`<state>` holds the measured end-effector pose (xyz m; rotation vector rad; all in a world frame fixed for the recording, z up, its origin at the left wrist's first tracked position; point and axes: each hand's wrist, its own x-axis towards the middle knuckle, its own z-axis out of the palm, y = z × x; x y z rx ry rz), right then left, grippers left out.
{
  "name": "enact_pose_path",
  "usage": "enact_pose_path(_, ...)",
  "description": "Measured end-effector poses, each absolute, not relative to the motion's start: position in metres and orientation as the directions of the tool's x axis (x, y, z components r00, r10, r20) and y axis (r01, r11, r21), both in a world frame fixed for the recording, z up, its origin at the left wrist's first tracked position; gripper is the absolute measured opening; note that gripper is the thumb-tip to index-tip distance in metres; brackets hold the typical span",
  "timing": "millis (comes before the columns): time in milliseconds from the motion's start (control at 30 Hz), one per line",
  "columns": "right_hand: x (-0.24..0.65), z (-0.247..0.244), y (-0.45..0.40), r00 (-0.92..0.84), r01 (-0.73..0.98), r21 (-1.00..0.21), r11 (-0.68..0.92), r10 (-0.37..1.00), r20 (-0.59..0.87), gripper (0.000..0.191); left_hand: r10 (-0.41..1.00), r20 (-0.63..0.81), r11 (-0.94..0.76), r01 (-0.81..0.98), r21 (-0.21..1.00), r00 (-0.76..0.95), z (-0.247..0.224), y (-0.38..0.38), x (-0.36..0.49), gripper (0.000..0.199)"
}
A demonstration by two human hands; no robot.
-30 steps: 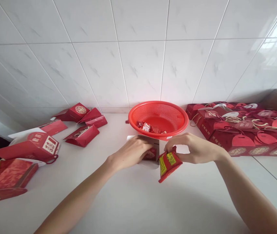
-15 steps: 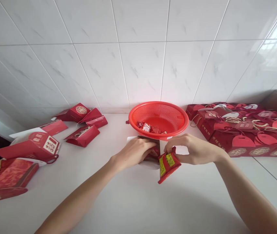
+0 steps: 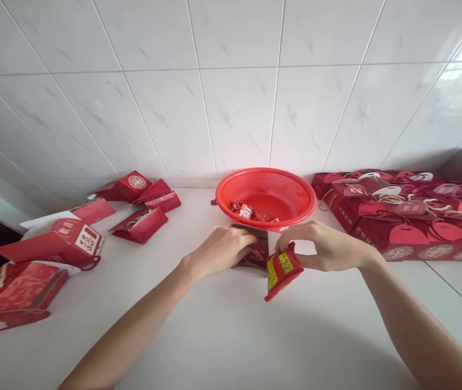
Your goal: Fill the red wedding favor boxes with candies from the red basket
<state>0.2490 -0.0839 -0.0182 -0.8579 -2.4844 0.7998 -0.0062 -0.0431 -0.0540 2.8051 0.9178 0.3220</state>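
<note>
A small red snack packet [image 3: 282, 274] with yellow printed panels dangles from my right hand [image 3: 316, 246], its upper end pinched between thumb and fingers. Just left of it, a small open gift box [image 3: 261, 244] stands on the white surface with red-wrapped pieces inside. My left hand [image 3: 227, 246] is curled over the box's left side, gripping it, with the fingertips partly hidden in the opening. Behind both hands is a red plastic colander [image 3: 265, 223] holding several red-wrapped candies [image 3: 251, 211] at its near left.
Rows of closed red gift boxes [image 3: 405, 238] with twine ties line the right side. On the left lie several loose red boxes [image 3: 58, 244], some unfolded or tilted. A white tiled wall [image 3: 239, 119] rises behind the white countertop [image 3: 214, 330].
The hands and packet hold nearly the same places. The packet shows slightly higher, and the whole view has shifted a little.
</note>
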Motion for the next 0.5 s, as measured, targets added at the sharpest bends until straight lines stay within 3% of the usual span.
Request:
enact_pose_path(300,0.252,-0.017,-0.083,-0.731,0.439,-0.622,0.649,0.66,0.172,0.019,0.551,0.149,-0.816,0.494,0.3,0.821,-0.04,-0.044,-0.015,0.04)
enact_pose_path(500,0.254,-0.014,-0.084,-0.672,0.487,-0.591,0.644,0.708,0.218,0.016,0.56,0.372,-0.828,0.494,0.264,0.74,-0.038,-0.042,-0.018,0.034)
